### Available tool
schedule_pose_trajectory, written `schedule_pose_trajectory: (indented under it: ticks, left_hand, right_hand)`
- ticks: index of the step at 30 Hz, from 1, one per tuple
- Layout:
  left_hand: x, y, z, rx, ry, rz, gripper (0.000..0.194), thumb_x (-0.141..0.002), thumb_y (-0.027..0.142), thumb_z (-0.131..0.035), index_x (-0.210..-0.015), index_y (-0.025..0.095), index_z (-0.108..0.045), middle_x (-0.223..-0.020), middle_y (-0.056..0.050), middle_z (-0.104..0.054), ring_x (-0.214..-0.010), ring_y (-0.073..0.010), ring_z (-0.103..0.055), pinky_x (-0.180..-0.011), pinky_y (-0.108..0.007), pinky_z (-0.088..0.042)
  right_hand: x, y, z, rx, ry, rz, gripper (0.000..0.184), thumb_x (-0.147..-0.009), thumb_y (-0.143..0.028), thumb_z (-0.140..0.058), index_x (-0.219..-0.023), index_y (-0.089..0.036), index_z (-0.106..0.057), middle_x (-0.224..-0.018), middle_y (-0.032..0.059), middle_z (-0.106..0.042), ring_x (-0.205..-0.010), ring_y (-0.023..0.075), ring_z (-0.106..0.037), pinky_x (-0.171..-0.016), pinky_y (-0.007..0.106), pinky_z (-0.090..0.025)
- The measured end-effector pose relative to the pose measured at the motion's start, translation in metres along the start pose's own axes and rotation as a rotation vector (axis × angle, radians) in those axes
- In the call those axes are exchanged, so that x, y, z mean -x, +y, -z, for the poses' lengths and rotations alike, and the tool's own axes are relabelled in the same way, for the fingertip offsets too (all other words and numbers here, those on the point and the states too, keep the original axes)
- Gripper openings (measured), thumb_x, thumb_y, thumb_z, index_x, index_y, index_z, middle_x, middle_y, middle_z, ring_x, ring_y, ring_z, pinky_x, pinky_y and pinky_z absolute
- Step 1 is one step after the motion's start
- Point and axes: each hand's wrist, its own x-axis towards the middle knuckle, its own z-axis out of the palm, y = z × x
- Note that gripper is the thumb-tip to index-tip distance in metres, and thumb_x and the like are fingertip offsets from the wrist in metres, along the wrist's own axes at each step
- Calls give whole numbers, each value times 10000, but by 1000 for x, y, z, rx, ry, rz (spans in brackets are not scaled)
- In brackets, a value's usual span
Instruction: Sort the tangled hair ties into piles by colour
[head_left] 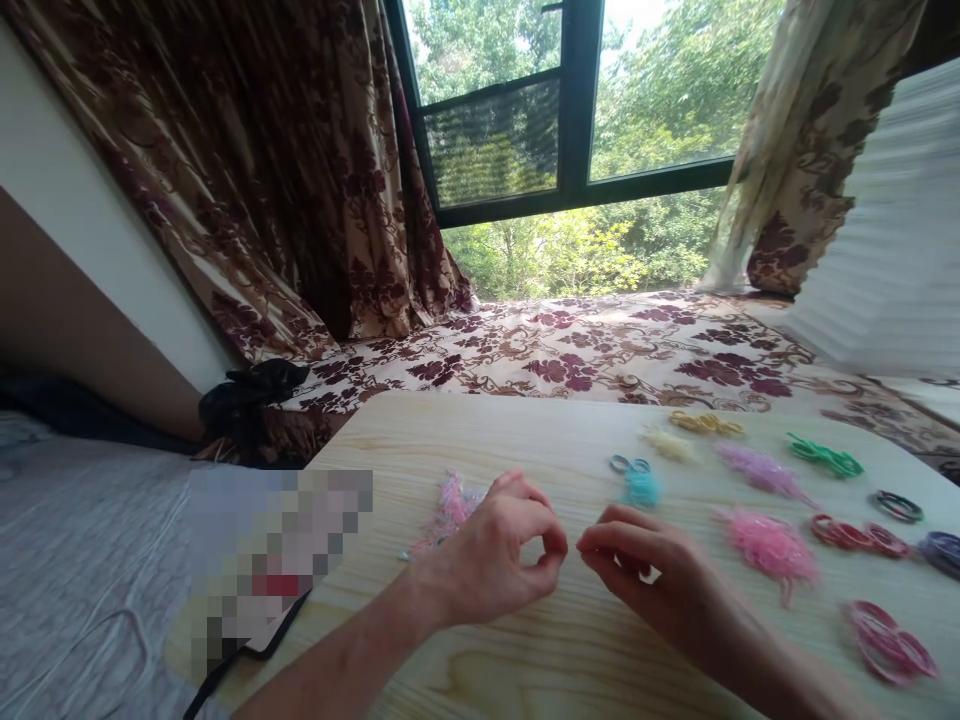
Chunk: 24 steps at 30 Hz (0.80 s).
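Note:
Above the middle of the light wooden table (480, 660), my left hand (502, 545) has its thumb and index finger pinched together. Facing it, a small gap away, my right hand (652, 565) makes a similar pinch. Whatever lies between the fingertips of either hand is too small to make out. Behind my left hand lies a loose pile of thin pink and multicoloured strands (452, 508), partly hidden by it. A small turquoise bundle (641, 485) with loops beside it sits just beyond my right hand.
To the right lie a bright pink tangle (772, 545), a lilac tangle (761, 470), a pale yellow clump (670, 445) and coiled loops in yellow (706, 424), green (825, 456), red (862, 535) and pink (889, 642). A blurred-out object (281, 575) covers the table's left edge.

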Motion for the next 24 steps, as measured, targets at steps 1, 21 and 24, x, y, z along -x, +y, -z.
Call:
schedule_pose_trajectory:
  ticks: [1, 21, 24]
  left_hand:
    - [0, -1, 1, 6, 11, 2, 105, -740, 80, -601, -699, 174, -624, -774, -15, -666, -877, -132, -625, -1096, -312, -317]
    - [3, -33, 7, -237, 68, 125, 155, -829, 112, -490, -776, 211, -597, -799, 4, -654, -864, -164, -597, -1102, -484, -258]
    - [3, -35, 7, -254, 67, 128, 144, -837, 127, -496, -786, 212, -600, -817, 4, -656, -867, -165, -601, -1095, -476, -271]
  right_hand:
    - [-1, 0, 1, -15, 10, -17, 221, -885, -260, -516, -775, -197, -698, -664, 13, -594, -539, 103, -517, -496, 210, -424]
    - [21, 66, 120, 239, 586, -477, 319, -748, -457, -561, -811, -193, -729, -780, 65, -724, -670, 195, -643, -625, 297, -518]
    - [34, 84, 131, 346, 615, -573, 298, -705, -439, -560, -760, -201, -731, -745, 62, -725, -648, 208, -645, -616, 313, -503]
